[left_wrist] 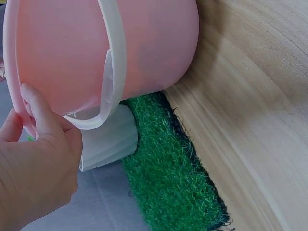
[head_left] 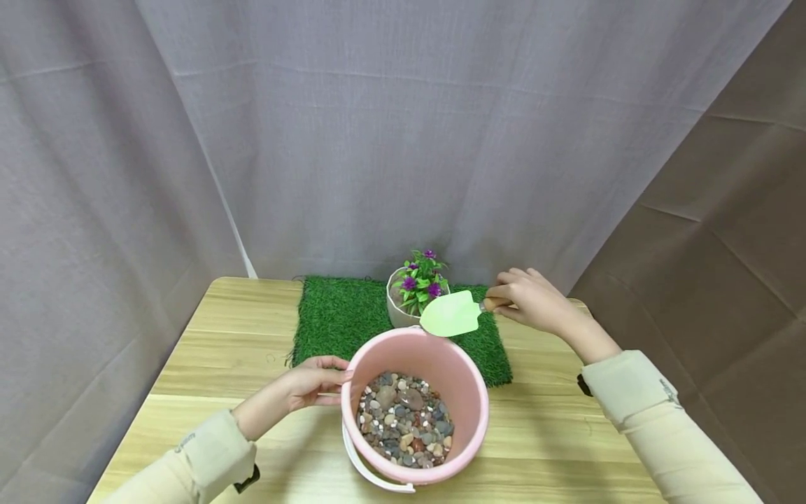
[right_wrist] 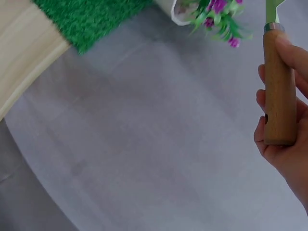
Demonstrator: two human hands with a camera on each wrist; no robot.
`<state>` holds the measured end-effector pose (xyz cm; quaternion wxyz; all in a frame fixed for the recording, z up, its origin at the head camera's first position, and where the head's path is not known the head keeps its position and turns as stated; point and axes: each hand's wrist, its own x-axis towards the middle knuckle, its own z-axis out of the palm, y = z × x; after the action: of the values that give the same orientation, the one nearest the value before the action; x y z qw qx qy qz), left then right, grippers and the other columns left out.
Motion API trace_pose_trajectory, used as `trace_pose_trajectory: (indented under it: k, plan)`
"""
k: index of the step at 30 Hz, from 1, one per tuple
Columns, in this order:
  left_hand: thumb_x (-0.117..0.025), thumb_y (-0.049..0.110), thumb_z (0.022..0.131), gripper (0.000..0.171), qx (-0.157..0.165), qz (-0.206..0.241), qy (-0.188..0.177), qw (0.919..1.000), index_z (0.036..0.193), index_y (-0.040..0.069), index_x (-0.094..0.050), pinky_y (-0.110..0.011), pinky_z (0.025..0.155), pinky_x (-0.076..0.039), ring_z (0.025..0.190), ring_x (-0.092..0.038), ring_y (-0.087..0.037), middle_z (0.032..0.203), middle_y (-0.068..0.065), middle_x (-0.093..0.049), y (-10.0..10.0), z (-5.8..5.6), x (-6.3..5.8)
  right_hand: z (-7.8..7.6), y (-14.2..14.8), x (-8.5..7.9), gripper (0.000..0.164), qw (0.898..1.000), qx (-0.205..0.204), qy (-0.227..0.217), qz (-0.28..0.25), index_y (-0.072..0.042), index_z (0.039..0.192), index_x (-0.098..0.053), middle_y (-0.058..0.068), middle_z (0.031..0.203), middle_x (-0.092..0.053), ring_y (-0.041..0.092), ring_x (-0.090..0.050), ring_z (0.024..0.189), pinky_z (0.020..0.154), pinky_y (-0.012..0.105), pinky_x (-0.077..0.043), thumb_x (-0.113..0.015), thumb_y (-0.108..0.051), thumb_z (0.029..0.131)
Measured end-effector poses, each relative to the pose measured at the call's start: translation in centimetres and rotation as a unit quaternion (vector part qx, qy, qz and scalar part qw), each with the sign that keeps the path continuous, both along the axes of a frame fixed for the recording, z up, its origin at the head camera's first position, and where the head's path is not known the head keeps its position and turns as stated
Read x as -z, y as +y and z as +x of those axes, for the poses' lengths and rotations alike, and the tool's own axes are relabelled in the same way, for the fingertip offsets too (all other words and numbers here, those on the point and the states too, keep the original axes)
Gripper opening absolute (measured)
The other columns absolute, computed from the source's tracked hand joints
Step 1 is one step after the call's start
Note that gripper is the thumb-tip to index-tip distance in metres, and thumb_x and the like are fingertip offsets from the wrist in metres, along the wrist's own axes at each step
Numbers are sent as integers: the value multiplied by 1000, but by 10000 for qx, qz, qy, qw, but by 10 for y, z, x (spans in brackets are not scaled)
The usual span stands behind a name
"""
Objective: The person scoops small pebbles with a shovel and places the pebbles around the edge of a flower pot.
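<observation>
A pink bucket [head_left: 462, 381] stands near the front of the table, pebbles [head_left: 403, 420] of mixed colours covering its bottom. My left hand [head_left: 315, 383] pinches its left rim, thumb on one side and fingers on the other, as the left wrist view shows. My right hand [head_left: 532, 301] grips the wooden handle [right_wrist: 280, 91] of a light green trowel [head_left: 452, 313]. The trowel's blade points left and overlaps the bucket's far rim in the head view. Just behind it is a white pot [head_left: 398, 313] holding a plant with purple flowers [head_left: 423, 281].
Under the pot lies a green turf mat [head_left: 340, 315] on the wooden table [head_left: 233, 343]. The bucket's white handle [head_left: 371, 472] hangs down at the front left. Grey curtains [head_left: 378, 140] close off the back, and brown cloth [head_left: 705, 266] hangs on the right.
</observation>
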<state>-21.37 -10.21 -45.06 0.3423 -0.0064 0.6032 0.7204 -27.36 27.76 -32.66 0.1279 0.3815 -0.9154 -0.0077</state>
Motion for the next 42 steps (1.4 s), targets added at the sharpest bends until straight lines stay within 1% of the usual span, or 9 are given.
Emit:
trace_pose_trajectory:
  k: [5, 11, 17, 22, 28, 33, 35, 39, 42]
  plan:
    - [-64, 8, 87, 21, -15, -14, -26, 10000, 107, 6, -59, -29, 79, -61, 79, -69, -11, 85, -2, -72, 0, -1, 1, 9, -13, 7, 17, 9997, -231, -96, 0, -20, 83, -70, -7, 70, -49, 8, -39, 65, 59, 21, -21, -80, -14, 71]
    - [-65, 10, 87, 23, 1, -8, -31, 10000, 108, 5, -59, -29, 79, -61, 79, -69, -11, 85, -1, -72, 0, 0, 0, 18, -27, 16, 18, 9984, -537, -71, 182, -21, 84, -70, -8, 71, -48, 7, -40, 64, 60, 19, -24, -81, -20, 70]
    - [-65, 9, 87, 19, -22, 21, -67, 10000, 105, 7, -58, -28, 78, -61, 79, -69, -11, 83, -1, -72, 0, 1, 0, 26, -37, 26, 19, 9966, -783, -95, 239, -21, 83, -70, -9, 70, -48, 7, -41, 65, 61, 18, -23, -82, -19, 69]
    - [-64, 9, 87, 20, 4, 17, -27, 10000, 106, 6, -58, -28, 78, -62, 78, -69, -11, 83, -1, -71, 0, 0, 2, 33, -45, 35, 15, 9941, -1049, -114, 254, -24, 82, -72, -10, 72, -52, 8, -46, 67, 60, 16, -24, -80, -21, 70]
    - [-64, 9, 87, 22, 25, 5, -8, 10000, 108, 5, -57, -27, 77, -62, 77, -68, -10, 82, 0, -71, 0, 0, 2, 41, -54, 51, 9, 9910, -1204, 118, 576, -27, 81, -73, -10, 72, -54, 9, -47, 68, 59, 17, -22, -75, -25, 72]
    - [-61, 8, 89, 20, 26, 38, 14, 10000, 109, 5, -56, -27, 77, -62, 78, -68, -9, 82, 1, -71, 0, 0, 1, 48, -62, 65, 11, 9880, -1247, 289, 859, -26, 81, -74, -9, 75, -56, 9, -48, 69, 59, 18, -24, -71, -29, 71]
    - [-60, 7, 89, 20, 18, 42, 17, 10000, 109, 5, -56, -27, 77, -62, 78, -68, -9, 82, 1, -71, 1, 0, 1, 50, -65, 71, 12, 9859, -1285, 484, 960, -26, 79, -73, -10, 75, -56, 8, -48, 68, 58, 18, -25, -70, -32, 69]
    - [-60, 7, 90, 21, 1, 23, 14, 10000, 110, 4, -56, -27, 77, -62, 77, -68, -9, 83, 0, -71, 1, 0, 0, 54, -71, 78, 15, 9775, -1344, 1108, 1187, -25, 74, -69, -8, 71, -53, 9, -49, 67, 56, 19, -27, -70, -38, 68]
    - [-61, 7, 89, 22, -17, 3, 10, 10000, 110, 4, -56, -27, 76, -62, 77, -68, -9, 83, 0, -71, 1, 1, 1, 56, -74, 85, 15, 9735, -1319, 1385, 1254, -24, 72, -68, -8, 71, -53, 10, -49, 68, 56, 20, -30, -72, -38, 69]
